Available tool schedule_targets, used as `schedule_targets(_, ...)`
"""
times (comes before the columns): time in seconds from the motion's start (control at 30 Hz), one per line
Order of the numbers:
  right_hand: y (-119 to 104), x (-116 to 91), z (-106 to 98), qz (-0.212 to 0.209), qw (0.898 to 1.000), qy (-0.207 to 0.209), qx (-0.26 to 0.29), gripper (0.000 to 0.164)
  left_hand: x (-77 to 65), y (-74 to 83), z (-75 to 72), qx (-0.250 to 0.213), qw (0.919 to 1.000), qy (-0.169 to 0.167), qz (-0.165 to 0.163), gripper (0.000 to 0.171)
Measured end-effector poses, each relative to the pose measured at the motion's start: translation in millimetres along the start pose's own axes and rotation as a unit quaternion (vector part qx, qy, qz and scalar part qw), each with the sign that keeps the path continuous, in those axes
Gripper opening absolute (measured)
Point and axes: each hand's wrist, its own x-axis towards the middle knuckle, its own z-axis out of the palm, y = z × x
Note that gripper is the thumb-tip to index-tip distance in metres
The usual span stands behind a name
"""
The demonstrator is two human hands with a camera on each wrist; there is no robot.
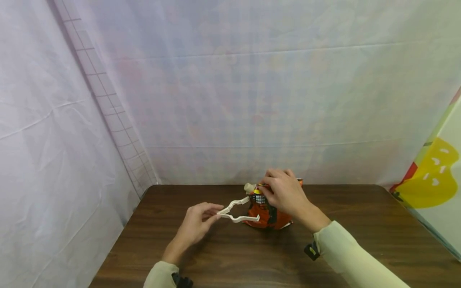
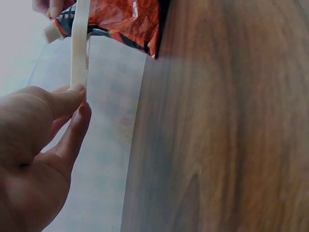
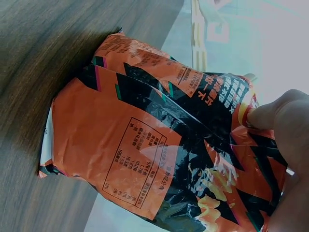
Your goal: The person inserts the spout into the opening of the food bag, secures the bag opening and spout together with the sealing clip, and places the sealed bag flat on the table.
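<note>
An orange-and-black snack bag (image 1: pixel 264 218) stands on the table, printed with small text and a boxed table in the right wrist view. My right hand (image 1: pixel 286 194) pinches its top edge, with the thumb (image 3: pixel 265 116) on the near face. My left hand (image 1: pixel 198 222) pinches the joined end of a white bag clip (image 1: pixel 239 219) between thumb and fingertips. The clip's two wavy arms are spread in a V toward the bag. A cream spout cap (image 1: pixel 249 188) shows beside the bag's top left corner, near the far arm's end.
The dark wood table (image 1: pixel 216 256) ends just behind the bag at a pale hanging cloth (image 1: pixel 252 100). Another white cloth (image 1: pixel 54 140) hangs at left. A yellow shape (image 1: pixel 432 176) is at the right edge. A black wrist camera (image 1: pixel 312 251) sits on the right wrist.
</note>
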Motion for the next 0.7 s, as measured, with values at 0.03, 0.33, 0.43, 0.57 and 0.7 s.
schedule_targets(0.03,0.1,-0.3,0.3,-0.001,1.000,0.002,0.000,0.009,0.0,0.2,1.3,0.000,1.0000,0.000,-0.001,0.027)
schedule_targets(0.33,-1.2,-2.4,-0.4,0.001,1.000,0.006,0.003,0.008,2.7,1.3,14.9,0.015,0.9997,0.012,-0.011,0.028)
schedule_targets(0.43,-1.0,-2.9,0.1,0.003,1.000,0.008,0.002,0.008,3.6,2.6,18.1,0.017,0.9996,0.021,-0.009,0.027)
schedule_targets(0.57,-0.9,-2.9,1.3,0.001,1.000,0.015,0.000,0.007,4.2,4.6,21.0,0.019,0.9993,0.031,-0.007,0.025)
schedule_targets(0.7,-1.5,-2.6,1.6,0.001,1.000,0.018,0.001,0.006,5.1,6.7,22.9,0.020,0.9989,0.042,-0.008,0.023)
